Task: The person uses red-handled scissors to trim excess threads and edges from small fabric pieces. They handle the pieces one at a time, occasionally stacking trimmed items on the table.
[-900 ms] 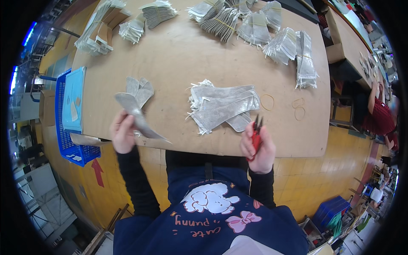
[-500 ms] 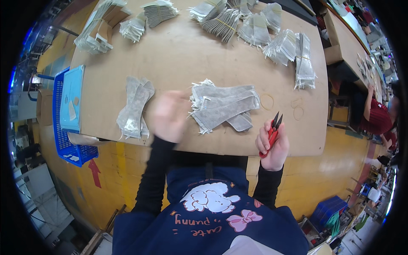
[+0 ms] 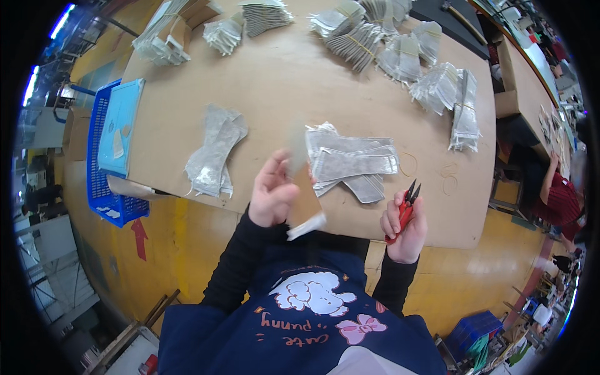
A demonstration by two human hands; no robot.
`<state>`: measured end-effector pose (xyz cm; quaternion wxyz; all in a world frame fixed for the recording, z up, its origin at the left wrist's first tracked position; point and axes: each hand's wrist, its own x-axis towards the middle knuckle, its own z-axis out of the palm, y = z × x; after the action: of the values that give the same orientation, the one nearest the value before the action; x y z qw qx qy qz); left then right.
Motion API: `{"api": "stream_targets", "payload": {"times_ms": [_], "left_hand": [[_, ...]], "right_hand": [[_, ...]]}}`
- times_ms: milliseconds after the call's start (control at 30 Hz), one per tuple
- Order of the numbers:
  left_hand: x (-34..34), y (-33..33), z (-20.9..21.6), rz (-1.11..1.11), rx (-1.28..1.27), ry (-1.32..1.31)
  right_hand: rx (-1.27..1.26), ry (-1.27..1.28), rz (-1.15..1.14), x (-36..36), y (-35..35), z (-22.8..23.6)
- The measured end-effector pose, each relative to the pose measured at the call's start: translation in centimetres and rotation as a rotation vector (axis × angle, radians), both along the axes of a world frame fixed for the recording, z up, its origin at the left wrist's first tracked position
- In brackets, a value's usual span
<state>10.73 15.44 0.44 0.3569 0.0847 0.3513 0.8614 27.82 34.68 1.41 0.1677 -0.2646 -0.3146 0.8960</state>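
Note:
My left hand (image 3: 274,195) is closed on a fabric piece (image 3: 305,203), which hangs tilted over the table's near edge. This piece is smeared by motion, brown along the middle with a white lower end. To its right lies a loose stack of grey fabric pieces (image 3: 356,161) with frayed white ends. At the left, a smaller crossed stack of grey pieces (image 3: 215,150) rests on the table. My right hand (image 3: 405,228) grips red-handled thread snips (image 3: 406,212), their dark blades pointing up and away from me.
Rubber bands (image 3: 409,164) lie right of the middle stack. Banded bundles of grey pieces (image 3: 356,47) line the table's far side, with another bundle (image 3: 464,112) at right. A blue basket (image 3: 99,181) bearing a light-blue tray (image 3: 122,128) stands left. A person (image 3: 559,197) sits far right.
My left hand was a blur left of the middle stack; a fabric piece now shows in it. The right hand still holds the snips. The whole view has shifted slightly.

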Motion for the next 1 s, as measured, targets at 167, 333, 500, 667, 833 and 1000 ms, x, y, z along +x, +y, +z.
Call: {"api": "stream_targets", "payload": {"times_ms": [167,333,500,667,833,1000], "left_hand": [[0.5,-1.1,0.3,-0.104,0.187,-0.281],[2.1,0.1,0.3,-0.172,-0.112,-0.1],[1.8,0.8,0.8,-0.284,0.057,-0.204],[1.6,0.7,1.3,-0.347,0.018,-0.264],[2.2,0.8,1.7,-0.417,-0.121,-0.272],[3.2,1.1,2.1,-0.362,-0.181,-0.237]], "right_hand": [[0.007,0.015,0.063,-1.2,-0.9,0.0],[0.054,0.043,0.185,-1.3,-2.2,0.3],[0.102,-0.018,0.203,-1.2,-3.1,0.3],[0.338,-0.136,0.253,-1.2,-3.6,1.1],[1.153,-0.227,0.133,-2.0,-4.4,2.2],[1.422,-0.121,0.226,-3.0,-5.1,3.0]]}}
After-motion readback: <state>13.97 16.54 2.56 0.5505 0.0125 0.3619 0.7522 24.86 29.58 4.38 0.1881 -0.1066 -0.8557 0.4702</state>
